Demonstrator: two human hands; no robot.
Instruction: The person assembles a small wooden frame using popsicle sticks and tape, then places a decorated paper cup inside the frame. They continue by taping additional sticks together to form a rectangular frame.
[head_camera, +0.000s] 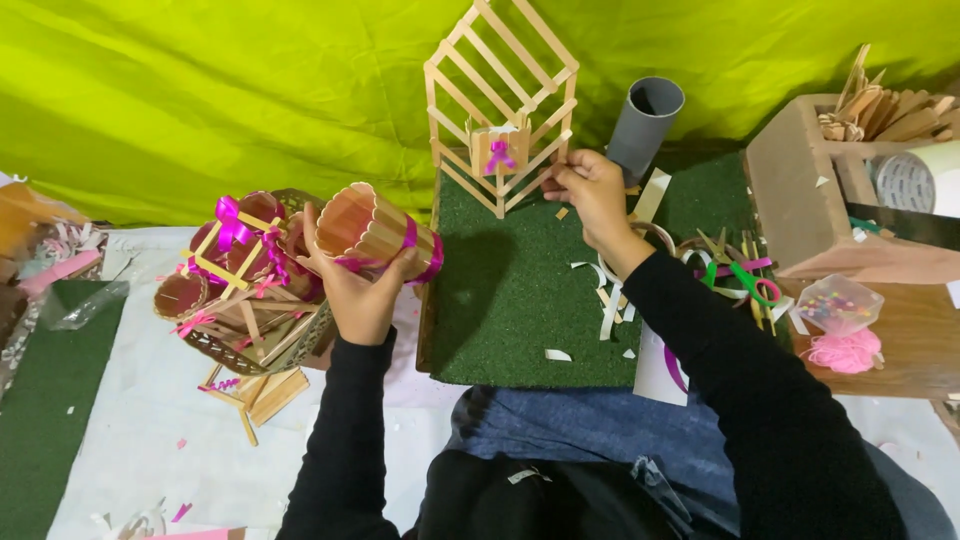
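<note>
In the head view, a round cup built of craft sticks (378, 232), bound with a magenta ribbon band, was held tipped on its side by the left hand (352, 290), whose fingers were wrapped around its lower wall; the cup's open mouth faced left, toward a heap of finished stick crafts tied with magenta bows (245, 275) that lay on a white sheet (140, 400). The right hand (590, 190) was closed in a pinch on the right edge of a house-shaped lattice frame of craft sticks (500, 110), which stood upright at the far edge of a square of green artificial turf (520, 300). A small stick panel with a magenta bow (499, 152) was seen fixed low in the frame's front. A grey plastic tube (645, 125) stood tilted just behind the right hand. Paper strips were scattered on the turf near the right wrist. To the right, green-handled scissors (752, 282) lay beside the turf, with a clear bag of coloured beads (838, 303) and a pink tuft further right on a wooden board. A brown box holding loose sticks (880, 110) and a roll of tape stood at the far right. A lime-green cloth (200, 90) formed the backdrop.
</note>
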